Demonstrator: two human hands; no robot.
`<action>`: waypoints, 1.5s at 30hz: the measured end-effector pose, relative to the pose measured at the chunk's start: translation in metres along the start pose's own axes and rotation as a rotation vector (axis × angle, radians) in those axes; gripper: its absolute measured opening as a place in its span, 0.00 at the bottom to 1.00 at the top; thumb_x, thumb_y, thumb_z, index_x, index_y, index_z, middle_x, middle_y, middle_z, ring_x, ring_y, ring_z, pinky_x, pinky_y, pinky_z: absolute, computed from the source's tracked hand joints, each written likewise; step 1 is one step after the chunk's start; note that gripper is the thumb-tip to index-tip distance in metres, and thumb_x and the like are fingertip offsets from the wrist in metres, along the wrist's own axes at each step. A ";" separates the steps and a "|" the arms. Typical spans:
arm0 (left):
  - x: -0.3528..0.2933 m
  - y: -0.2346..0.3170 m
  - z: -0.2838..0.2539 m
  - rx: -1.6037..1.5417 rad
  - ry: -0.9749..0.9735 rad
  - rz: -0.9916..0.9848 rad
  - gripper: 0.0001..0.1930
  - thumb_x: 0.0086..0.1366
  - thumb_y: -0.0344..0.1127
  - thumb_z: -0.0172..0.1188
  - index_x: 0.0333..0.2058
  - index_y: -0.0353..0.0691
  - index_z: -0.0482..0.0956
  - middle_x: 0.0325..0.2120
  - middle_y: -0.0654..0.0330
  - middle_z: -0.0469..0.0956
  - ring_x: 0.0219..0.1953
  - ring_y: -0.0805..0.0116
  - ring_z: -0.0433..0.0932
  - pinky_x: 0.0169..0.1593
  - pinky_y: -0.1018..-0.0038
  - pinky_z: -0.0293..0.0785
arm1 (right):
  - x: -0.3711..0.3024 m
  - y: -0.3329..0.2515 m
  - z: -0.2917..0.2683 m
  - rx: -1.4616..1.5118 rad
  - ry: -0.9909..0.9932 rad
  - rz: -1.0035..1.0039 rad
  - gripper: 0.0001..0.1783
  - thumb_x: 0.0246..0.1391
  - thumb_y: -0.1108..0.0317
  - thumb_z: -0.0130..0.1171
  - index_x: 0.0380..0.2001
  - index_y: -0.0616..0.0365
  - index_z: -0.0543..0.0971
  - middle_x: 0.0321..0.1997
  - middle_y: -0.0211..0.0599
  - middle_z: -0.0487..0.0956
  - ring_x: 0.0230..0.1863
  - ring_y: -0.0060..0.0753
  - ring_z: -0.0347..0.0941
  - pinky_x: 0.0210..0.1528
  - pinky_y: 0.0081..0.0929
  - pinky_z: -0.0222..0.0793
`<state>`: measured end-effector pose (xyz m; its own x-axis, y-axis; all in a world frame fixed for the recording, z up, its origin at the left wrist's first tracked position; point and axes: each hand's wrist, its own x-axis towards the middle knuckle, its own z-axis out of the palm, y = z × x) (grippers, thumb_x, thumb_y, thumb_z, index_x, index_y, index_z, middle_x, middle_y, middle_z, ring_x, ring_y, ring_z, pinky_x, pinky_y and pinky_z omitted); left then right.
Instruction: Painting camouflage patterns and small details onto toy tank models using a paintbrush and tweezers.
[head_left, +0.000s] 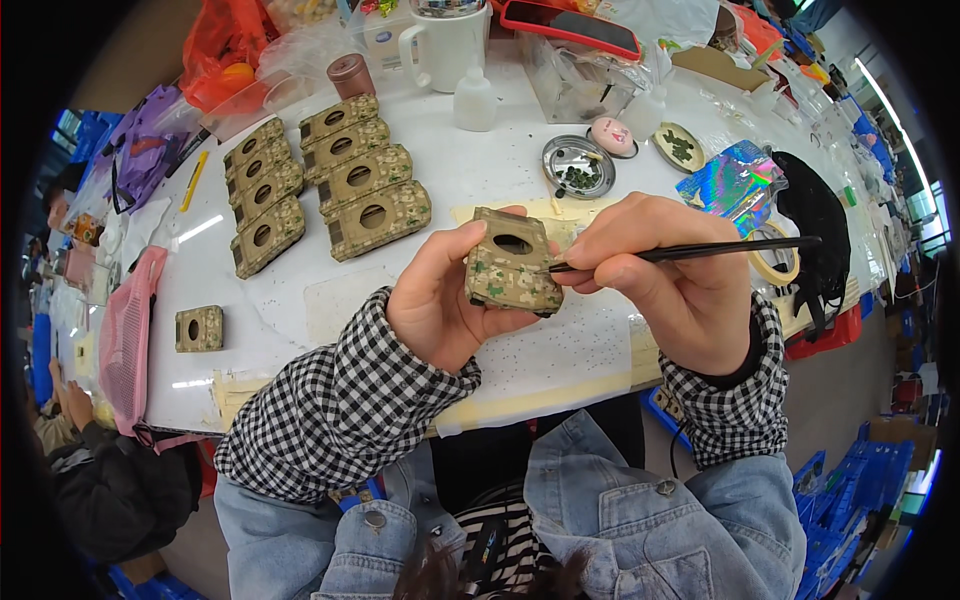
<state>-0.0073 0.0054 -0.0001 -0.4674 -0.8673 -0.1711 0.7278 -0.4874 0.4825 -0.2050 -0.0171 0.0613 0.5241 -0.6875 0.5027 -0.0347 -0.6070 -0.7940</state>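
My left hand (440, 295) grips a small camouflage model hull (515, 270) by its edges, with the oval hole in its top facing up. Closed in a pinch, my right hand (670, 270) holds slim black tweezers (730, 249), whose tip touches or nearly touches the hull's right side. Green and tan patches cover the hull's surface. Beyond my hands, a round metal tin (579, 167) holds small dark green bits. Beside it, a pale round dish (678, 148) carries flat green pieces.
Several matching hulls (372, 217) stand in two rows at the left, and a single one (200, 329) lies nearer. A white mug (445, 50), a small white bottle (475, 100) and a red-cased phone (572, 28) are at the back. Tape (775, 255) lies right.
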 end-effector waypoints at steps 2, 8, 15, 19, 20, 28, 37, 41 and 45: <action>0.000 0.000 0.000 0.002 -0.004 -0.001 0.26 0.67 0.44 0.40 0.58 0.32 0.58 0.46 0.44 0.73 0.41 0.51 0.78 0.42 0.67 0.81 | 0.000 0.000 0.000 -0.006 0.002 -0.001 0.05 0.54 0.72 0.58 0.28 0.63 0.78 0.25 0.34 0.77 0.26 0.27 0.74 0.28 0.21 0.67; 0.000 0.000 -0.001 -0.003 -0.001 0.001 0.26 0.67 0.44 0.40 0.58 0.32 0.58 0.46 0.44 0.73 0.41 0.51 0.78 0.41 0.67 0.81 | 0.001 -0.003 -0.005 -0.006 -0.080 0.033 0.09 0.56 0.71 0.56 0.32 0.68 0.77 0.30 0.42 0.77 0.31 0.30 0.76 0.33 0.22 0.73; 0.000 0.000 0.001 -0.004 0.009 0.003 0.26 0.67 0.44 0.39 0.58 0.31 0.58 0.45 0.44 0.73 0.41 0.51 0.78 0.40 0.68 0.82 | -0.001 -0.001 0.000 0.021 -0.001 0.003 0.05 0.54 0.72 0.58 0.28 0.64 0.78 0.25 0.34 0.77 0.27 0.27 0.73 0.29 0.22 0.67; 0.000 -0.001 0.002 0.001 0.005 0.014 0.26 0.67 0.44 0.39 0.57 0.31 0.58 0.45 0.43 0.73 0.41 0.51 0.78 0.39 0.69 0.82 | 0.000 -0.002 0.000 0.015 -0.005 0.002 0.05 0.54 0.72 0.58 0.28 0.64 0.78 0.25 0.34 0.77 0.27 0.27 0.73 0.29 0.22 0.67; 0.000 -0.001 0.002 0.004 0.001 0.016 0.26 0.67 0.44 0.39 0.57 0.31 0.58 0.44 0.43 0.73 0.41 0.50 0.78 0.39 0.69 0.82 | 0.000 -0.002 0.001 0.020 -0.004 0.005 0.05 0.54 0.73 0.58 0.28 0.64 0.78 0.25 0.34 0.77 0.27 0.27 0.73 0.29 0.22 0.67; 0.000 0.000 0.003 0.023 0.007 0.014 0.26 0.67 0.44 0.39 0.57 0.30 0.58 0.45 0.43 0.73 0.41 0.51 0.78 0.39 0.70 0.82 | 0.000 -0.002 0.001 0.009 -0.010 0.006 0.05 0.54 0.73 0.58 0.28 0.64 0.78 0.25 0.35 0.77 0.27 0.27 0.74 0.29 0.21 0.67; -0.001 0.000 0.002 0.003 0.006 -0.004 0.27 0.67 0.44 0.40 0.58 0.32 0.58 0.46 0.43 0.73 0.41 0.50 0.78 0.41 0.67 0.80 | -0.001 -0.001 -0.001 0.070 0.004 0.006 0.06 0.55 0.72 0.57 0.30 0.65 0.78 0.25 0.35 0.77 0.28 0.26 0.74 0.30 0.20 0.68; -0.001 0.002 0.000 0.056 -0.067 -0.011 0.27 0.65 0.45 0.45 0.58 0.37 0.59 0.49 0.47 0.71 0.47 0.55 0.76 0.48 0.64 0.78 | -0.004 -0.003 -0.005 0.115 0.013 -0.008 0.07 0.55 0.72 0.57 0.32 0.66 0.78 0.28 0.38 0.78 0.30 0.28 0.75 0.33 0.22 0.68; -0.001 0.003 -0.002 0.067 -0.076 -0.008 0.28 0.64 0.45 0.45 0.59 0.36 0.58 0.50 0.46 0.71 0.47 0.51 0.76 0.50 0.61 0.76 | -0.011 -0.004 -0.007 0.155 0.079 -0.059 0.08 0.55 0.71 0.57 0.34 0.67 0.78 0.33 0.42 0.79 0.34 0.32 0.75 0.37 0.25 0.69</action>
<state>-0.0039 0.0047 0.0000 -0.5114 -0.8522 -0.1103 0.6899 -0.4837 0.5385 -0.2166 -0.0105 0.0613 0.4524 -0.6853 0.5707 0.1287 -0.5830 -0.8022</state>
